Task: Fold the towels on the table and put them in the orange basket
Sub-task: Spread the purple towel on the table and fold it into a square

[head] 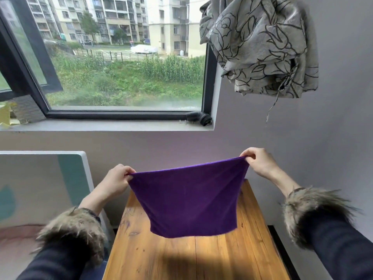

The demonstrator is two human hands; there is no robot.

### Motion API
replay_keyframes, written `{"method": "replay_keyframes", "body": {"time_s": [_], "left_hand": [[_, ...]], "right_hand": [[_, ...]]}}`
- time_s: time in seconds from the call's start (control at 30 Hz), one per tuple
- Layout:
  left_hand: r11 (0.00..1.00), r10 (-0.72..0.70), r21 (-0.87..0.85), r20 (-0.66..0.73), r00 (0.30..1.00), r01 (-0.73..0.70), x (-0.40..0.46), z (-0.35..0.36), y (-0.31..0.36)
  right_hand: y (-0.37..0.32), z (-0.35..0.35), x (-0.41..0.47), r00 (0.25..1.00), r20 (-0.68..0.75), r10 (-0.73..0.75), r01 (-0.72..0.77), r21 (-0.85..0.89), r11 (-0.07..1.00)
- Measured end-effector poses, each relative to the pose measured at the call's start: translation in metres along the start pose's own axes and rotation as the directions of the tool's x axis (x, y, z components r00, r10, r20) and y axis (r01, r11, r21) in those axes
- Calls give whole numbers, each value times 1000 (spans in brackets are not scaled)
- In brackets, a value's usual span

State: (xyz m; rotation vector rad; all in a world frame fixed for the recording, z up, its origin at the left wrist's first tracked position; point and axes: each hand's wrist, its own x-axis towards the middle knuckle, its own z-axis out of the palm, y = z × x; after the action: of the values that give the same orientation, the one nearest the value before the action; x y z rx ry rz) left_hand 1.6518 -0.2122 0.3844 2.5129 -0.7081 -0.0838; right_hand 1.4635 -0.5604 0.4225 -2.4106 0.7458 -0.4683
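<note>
A person is holding a purple towel (187, 201) up in the air above a wooden table (201, 259), stretched between both hands. The towel is a deep, even violet with a soft, slightly fuzzy surface and no pattern. Its top edge is running taut from one hand to the other, sloping upward toward the right hand, and the cloth is hanging down from that edge, narrowing toward a gently curved bottom hem. The hem is hanging clear of the tabletop, and the towel is casting a dark shadow on the boards below it.

The left hand (116, 181) is pinching the towel's upper left corner, its fingers curled and pressed together around the cloth. The right hand (258, 161) is pinching the upper right corner in the same way, thumb and curled fingers closing on the fabric. Both forearms are emerging from dark sleeves with shaggy fur cuffs (310, 211).

The table is made of warm orange-brown planks and is standing against a grey wall. A window (125, 57) is filling the upper left, with a small black object (199, 118) sitting on its sill. A grey patterned curtain (260, 45) is hanging bunched at the upper right. A pale painted panel (40, 188) is leaning to the left of the table.
</note>
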Motion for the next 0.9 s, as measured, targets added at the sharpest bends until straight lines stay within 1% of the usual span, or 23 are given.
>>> {"method": "replay_keyframes", "body": {"time_s": [0.07, 0.1, 0.13, 0.2, 0.27, 0.33, 0.4, 0.47, 0.53, 0.6, 0.67, 0.77, 0.83, 0.9], "left_hand": [[1000, -5, -8, 18, 1000, 5, 2, -1, -1], [996, -10, -86, 24, 1000, 12, 1, -2, -1], [975, -23, -222, 38, 999, 31, 0, -4, -1], [863, -29, -500, 94, 995, 73, -3, -7, 0], [722, -35, -681, 140, 989, 122, -4, -7, 0], [556, -74, -816, 142, 987, 159, -1, -7, 0], [441, -121, -880, 135, 984, 175, 4, -7, -1], [367, -140, -910, 152, 979, 193, 9, -6, -2], [335, -145, -918, 173, 974, 213, 15, -4, -3], [339, -164, -910, 195, 967, 241, 20, -1, -3], [331, -215, -900, 219, 952, 282, 27, 7, -4], [301, -308, -886, 260, 915, 352, 38, 23, -8], [342, -358, -862, 248, 900, 374, 46, 36, -10], [400, -371, -846, 201, 907, 351, 52, 44, -9]], "right_hand": [[2, 0, 2, 1000, 11, 9, -9, 26, 1000], [4, 1, 3, 999, 29, 27, -29, 85, 996], [7, 1, 3, 997, 52, 56, -64, 174, 983], [10, 0, 2, 988, 118, 103, -138, 348, 927], [12, -1, 2, 974, 196, 116, -200, 498, 844], [13, -1, 2, 962, 249, 115, -252, 636, 730], [14, -1, 4, 956, 273, 106, -280, 746, 604], [16, 1, 7, 958, 268, 97, -280, 817, 504], [18, 5, 11, 961, 256, 106, -276, 837, 472], [23, 13, 18, 957, 254, 139, -289, 807, 515], [29, 21, 23, 946, 271, 177, -322, 741, 589], [36, 36, 31, 938, 263, 226, -339, 559, 757], [40, 46, 38, 948, 220, 229, -301, 393, 869], [43, 54, 45, 959, 170, 225, -264, 261, 929]]}}
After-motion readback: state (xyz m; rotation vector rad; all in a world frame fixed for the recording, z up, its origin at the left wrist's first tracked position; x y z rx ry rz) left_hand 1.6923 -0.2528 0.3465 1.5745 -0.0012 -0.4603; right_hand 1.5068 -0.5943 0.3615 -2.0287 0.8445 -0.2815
